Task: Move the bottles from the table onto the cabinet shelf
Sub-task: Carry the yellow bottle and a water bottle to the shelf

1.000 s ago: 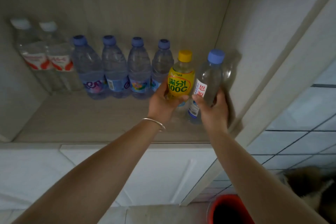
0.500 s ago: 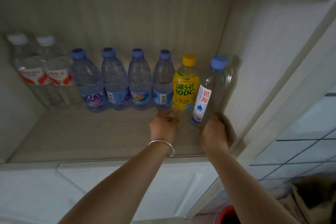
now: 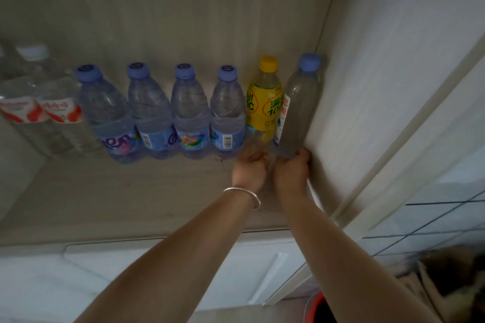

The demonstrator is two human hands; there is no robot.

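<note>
Shelf (image 3: 131, 191) first: the cabinet's open compartment already carries a full row of bottles standing upright along its far wall, so most of the job looks done from where I stand. At the far left are two clear bottles with red and white labels (image 3: 56, 110), blurred at the frame's edge; next to them stand four blue-capped water bottles (image 3: 168, 113) shoulder to shoulder; then the yellow bottle (image 3: 263, 105) with its yellow cap, and last the slim clear bottle (image 3: 300, 110) with a blue cap, tucked just beside the cabinet's right side wall (image 3: 367, 86). Both of these seem to be standing on the shelf board. The left hand (image 3: 249, 169), a bangle (image 3: 242, 193) on its wrist, has its fingers curled at the foot of the yellow bottle, and the right hand (image 3: 291, 170) has its fingers wrapped round the base of the slim clear bottle, as if nudging each one into line. I'd judge this the settling of the last pair placed. The worktop is out of sight, so whether any bottles remain there to be fetched I cannot tell; what is left here is only to let go and draw back.
</note>
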